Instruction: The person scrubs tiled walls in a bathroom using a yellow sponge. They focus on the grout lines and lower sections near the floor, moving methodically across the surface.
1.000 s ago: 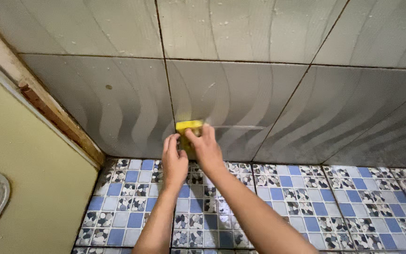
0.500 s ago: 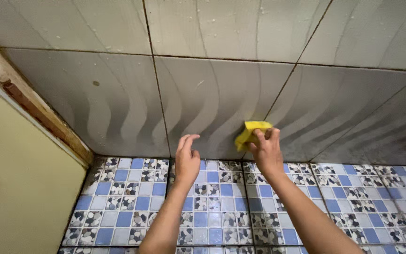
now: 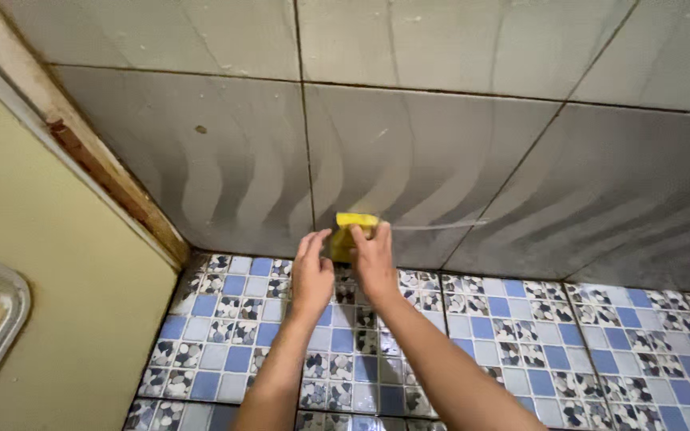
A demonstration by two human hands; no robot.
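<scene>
Back left at frame centre, right hand [image 3: 374, 259] grips yellow sponge [image 3: 350, 230] against wall [image 3: 441, 152]; left hand [image 3: 311, 271] open beside it.

Sponge [image 3: 354, 231] against wall [image 3: 441, 152], above floor [image 3: 521, 319], right of door [image 3: 57, 303]

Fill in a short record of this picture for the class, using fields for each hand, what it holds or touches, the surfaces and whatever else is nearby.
right hand: right hand grips a yellow sponge and presses it on the wall
left hand: left hand holds nothing, fingers spread, close beside the sponge
wall: grey wavy-pattern wall tiles, dark grout lines, a pale streak to the right of the sponge
floor: blue, white and pebble-pattern mosaic floor
left edge: pale yellow door in a worn wooden frame
</scene>
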